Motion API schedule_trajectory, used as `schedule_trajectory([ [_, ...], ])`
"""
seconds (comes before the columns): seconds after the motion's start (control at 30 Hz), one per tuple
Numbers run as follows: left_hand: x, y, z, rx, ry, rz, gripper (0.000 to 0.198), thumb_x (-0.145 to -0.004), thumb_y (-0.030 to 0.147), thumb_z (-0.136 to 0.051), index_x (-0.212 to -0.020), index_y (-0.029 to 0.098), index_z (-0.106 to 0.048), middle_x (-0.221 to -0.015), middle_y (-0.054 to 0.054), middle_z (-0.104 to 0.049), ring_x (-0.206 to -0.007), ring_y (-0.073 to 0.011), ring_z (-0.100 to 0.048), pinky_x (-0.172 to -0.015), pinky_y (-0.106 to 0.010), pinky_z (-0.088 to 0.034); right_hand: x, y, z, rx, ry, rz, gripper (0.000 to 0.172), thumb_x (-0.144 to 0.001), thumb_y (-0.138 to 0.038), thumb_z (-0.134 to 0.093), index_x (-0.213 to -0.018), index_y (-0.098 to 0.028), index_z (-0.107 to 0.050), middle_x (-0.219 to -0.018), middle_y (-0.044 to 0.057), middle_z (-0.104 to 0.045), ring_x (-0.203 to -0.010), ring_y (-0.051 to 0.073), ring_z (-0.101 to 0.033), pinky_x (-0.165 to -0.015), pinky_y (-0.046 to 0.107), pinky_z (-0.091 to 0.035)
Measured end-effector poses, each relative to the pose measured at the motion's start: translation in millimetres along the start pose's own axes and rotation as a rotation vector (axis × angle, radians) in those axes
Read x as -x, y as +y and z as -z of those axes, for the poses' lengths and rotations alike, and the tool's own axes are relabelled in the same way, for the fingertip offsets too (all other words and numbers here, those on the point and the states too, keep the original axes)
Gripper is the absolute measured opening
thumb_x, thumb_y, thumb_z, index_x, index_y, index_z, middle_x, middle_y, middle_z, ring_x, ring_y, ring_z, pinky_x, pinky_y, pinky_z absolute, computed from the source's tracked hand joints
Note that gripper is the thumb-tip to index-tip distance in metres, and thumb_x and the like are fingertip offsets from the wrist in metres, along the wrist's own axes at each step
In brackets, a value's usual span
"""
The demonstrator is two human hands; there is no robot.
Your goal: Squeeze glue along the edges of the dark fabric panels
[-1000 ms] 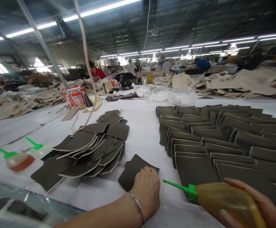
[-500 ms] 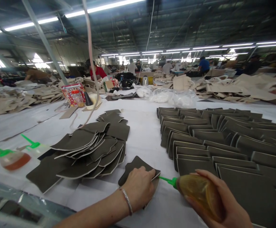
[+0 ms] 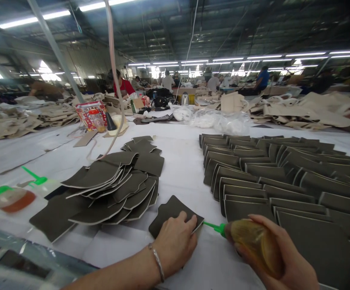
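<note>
My left hand, with a bracelet at its wrist, grips a dark grey sheet piece with pale cut edges; my thumb is hidden. In my right hand lies a squeeze bottle of amber liquid, tipped sideways. Its thin green nozzle points left, with the tip at the piece's right corner. Left of my hands is a loose pile of similar dark grey pieces. Overlapping rows of such pieces cover the right side of the white table surface.
Two more green-nozzled bottles, one with reddish liquid and one pale, stand at the left. A hose hangs down to the pile. Clear plastic bags, a red patterned bag and beige material lie farther back. People work beyond.
The dark grey piece has turned slightly and lies flatter under my left hand. The nozzle tip stays by its right corner. The view has shifted slightly.
</note>
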State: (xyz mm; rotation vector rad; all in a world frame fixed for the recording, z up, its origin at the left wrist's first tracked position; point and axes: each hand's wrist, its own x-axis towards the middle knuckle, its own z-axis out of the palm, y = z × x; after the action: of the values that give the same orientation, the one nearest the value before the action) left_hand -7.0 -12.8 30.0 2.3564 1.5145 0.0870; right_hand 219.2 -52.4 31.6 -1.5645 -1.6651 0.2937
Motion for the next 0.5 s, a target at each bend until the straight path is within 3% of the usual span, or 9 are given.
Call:
schedule_trajectory([
  [0.1,0.8,0.5,-0.3,-0.011,-0.007,0.008,0.042,-0.091,0.028,-0.04,-0.132,0.026,-0.049,-0.104,-0.008,-0.059,-0.078,-0.0243,-0.062,-0.071,-0.038,-0.051,0.3,5.8,-0.8,0.005,-0.008,0.054,0.044,-0.083,-0.053,-0.062,-0.12,-0.031,-0.05,-0.108,0.001,-0.063,-0.087,0.023,-0.064,-0.076,0.03,-0.05],
  [0.23,1.6,1.2,1.6,-0.024,-0.01,0.018,0.042,-0.091,0.03,-0.04,-0.133,0.028,-0.048,-0.104,-0.007,-0.058,-0.078,-0.0239,-0.062,-0.07,-0.038,-0.051,2.9,8.1,-0.4,-0.032,-0.023,-0.026,0.046,-0.082,-0.056,-0.061,-0.119,-0.03,-0.051,-0.106,0.0,-0.063,-0.086,0.022,-0.064,-0.074,0.029,-0.049],
  [0.4,2.2,1.7,4.2,-0.017,-0.011,0.011,0.04,-0.094,0.032,-0.036,-0.131,0.029,-0.049,-0.101,-0.006,-0.058,-0.077,-0.0235,-0.062,-0.07,-0.037,-0.05,3.1,6.2,-0.2,-0.068,0.032,-0.082,0.045,-0.082,-0.056,-0.061,-0.118,-0.03,-0.052,-0.113,0.001,-0.058,-0.098,0.025,-0.059,-0.083,0.032,-0.045],
  [0.5,2.2,2.3,3.6,-0.012,-0.01,0.018,0.039,-0.093,0.034,-0.036,-0.13,0.03,-0.049,-0.101,-0.006,-0.058,-0.077,-0.0233,-0.061,-0.071,-0.037,-0.05,3.6,10.4,-0.9,-0.087,-0.009,-0.058,0.044,-0.082,-0.055,-0.063,-0.116,-0.03,-0.052,-0.108,0.001,-0.061,-0.091,0.023,-0.062,-0.081,0.031,-0.047],
])
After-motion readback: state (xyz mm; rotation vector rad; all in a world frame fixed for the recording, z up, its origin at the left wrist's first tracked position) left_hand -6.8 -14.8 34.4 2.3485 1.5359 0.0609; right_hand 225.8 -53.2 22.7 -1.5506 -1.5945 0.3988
